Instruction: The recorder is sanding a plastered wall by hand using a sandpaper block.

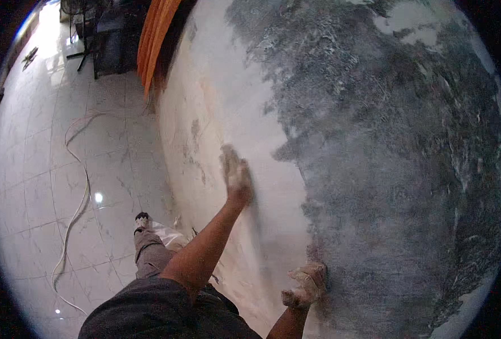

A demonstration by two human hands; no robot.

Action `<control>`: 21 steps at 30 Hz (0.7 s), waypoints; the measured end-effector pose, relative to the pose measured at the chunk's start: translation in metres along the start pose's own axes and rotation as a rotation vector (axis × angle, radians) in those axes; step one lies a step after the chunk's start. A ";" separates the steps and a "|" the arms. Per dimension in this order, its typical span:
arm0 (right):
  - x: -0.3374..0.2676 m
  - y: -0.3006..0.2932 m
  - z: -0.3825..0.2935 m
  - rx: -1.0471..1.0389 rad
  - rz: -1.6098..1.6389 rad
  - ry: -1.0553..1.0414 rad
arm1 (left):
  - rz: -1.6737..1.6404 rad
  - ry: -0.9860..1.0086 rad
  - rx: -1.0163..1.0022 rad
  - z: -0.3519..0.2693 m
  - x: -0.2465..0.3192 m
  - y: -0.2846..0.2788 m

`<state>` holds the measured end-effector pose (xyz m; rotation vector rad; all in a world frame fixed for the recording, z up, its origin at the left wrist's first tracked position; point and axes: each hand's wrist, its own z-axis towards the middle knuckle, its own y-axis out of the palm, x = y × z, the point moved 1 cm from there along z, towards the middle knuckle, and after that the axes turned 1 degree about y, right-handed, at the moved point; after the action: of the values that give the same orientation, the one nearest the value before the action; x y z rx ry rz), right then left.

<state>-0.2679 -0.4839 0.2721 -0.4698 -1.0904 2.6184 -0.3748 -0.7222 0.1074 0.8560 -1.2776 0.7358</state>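
Note:
A wall rises before me, pale on its left side and covered with a rough dark grey patch on the right. My left hand, whitened with dust or in a pale glove, lies against the pale part, its fingers stretched upward and slightly blurred. Lower down, my right hand is at the wall where the pale part meets the grey. Its fingers are bent and look pale and dusty or gloved. Whether it holds something flat against the wall cannot be made out.
White glossy floor tiles lie to my left, crossed by a loose pale cable. An orange curtain hangs at the wall's far end. Dark furniture stands beyond it. A whitish sheet or bag is beside my leg.

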 end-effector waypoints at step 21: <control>-0.019 -0.027 -0.048 0.040 0.167 0.119 | -0.037 -0.084 -0.006 -0.098 -0.016 0.035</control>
<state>-0.2285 -0.4416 0.2638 -0.7269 -0.9981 2.7082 -0.3579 -0.6196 0.0886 0.9120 -1.3339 0.6724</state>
